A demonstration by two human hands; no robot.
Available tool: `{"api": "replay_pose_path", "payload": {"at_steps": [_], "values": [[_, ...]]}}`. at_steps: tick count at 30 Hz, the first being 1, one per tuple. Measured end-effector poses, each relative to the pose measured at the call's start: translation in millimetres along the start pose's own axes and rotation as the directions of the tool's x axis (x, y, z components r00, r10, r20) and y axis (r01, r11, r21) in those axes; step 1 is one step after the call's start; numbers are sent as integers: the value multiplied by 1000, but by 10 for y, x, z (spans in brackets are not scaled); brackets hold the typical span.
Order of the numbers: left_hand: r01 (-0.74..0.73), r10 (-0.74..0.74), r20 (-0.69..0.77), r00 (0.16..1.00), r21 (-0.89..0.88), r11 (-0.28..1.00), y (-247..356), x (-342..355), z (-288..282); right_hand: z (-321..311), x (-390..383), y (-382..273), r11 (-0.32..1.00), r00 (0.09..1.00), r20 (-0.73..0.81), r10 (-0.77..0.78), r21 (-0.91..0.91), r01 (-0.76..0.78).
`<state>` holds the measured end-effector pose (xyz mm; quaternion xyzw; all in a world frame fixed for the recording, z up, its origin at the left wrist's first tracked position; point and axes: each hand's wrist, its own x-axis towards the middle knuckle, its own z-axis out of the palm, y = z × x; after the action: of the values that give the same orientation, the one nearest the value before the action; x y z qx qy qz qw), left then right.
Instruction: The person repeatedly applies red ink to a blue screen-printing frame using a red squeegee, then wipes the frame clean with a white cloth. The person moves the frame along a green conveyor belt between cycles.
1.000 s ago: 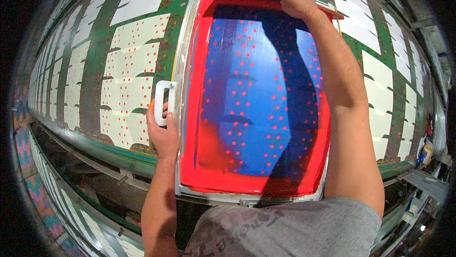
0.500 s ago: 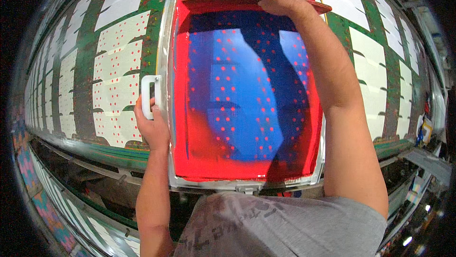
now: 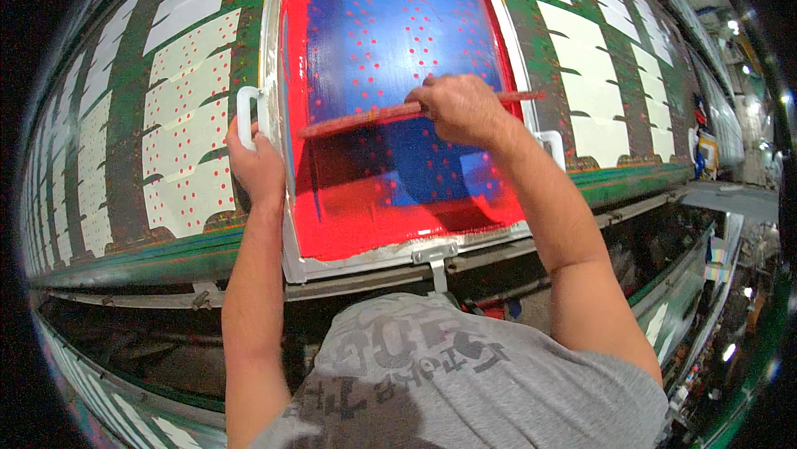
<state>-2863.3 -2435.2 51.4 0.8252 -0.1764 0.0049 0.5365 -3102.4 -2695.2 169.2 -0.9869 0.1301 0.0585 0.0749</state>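
Right hand (image 3: 461,108) closed on red-coated squeegee (image 3: 357,122), grip right of its middle. Squeegee lies crosswise over blue mesh (image 3: 390,34) of screen-printing frame (image 3: 271,34), left end nearer the wearer. Left hand (image 3: 259,171) wrapped round white handle (image 3: 244,121) at frame's left edge, just beside, apart from squeegee. Red ink (image 3: 332,237) banks along near rim.
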Motion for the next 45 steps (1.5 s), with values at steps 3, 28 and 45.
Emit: {"api": "replay_pose_path", "payload": {"at_steps": [3, 28, 45], "values": [[-63, 63, -10, 998, 21, 998, -32, 12, 10, 121, -490, -383, 1000, 1000, -10, 18, 16, -18], [-13, 32, -86, 996, 206, 979, -198, 100, 73, 604, -1878, -1200, 995, 983, -163, -86, 28, 91], [50, 27, -158, 987, 461, 886, -362, 231, 62, 798, -3432, -473, 467, 543, -482, 688, 866, 177]]}}
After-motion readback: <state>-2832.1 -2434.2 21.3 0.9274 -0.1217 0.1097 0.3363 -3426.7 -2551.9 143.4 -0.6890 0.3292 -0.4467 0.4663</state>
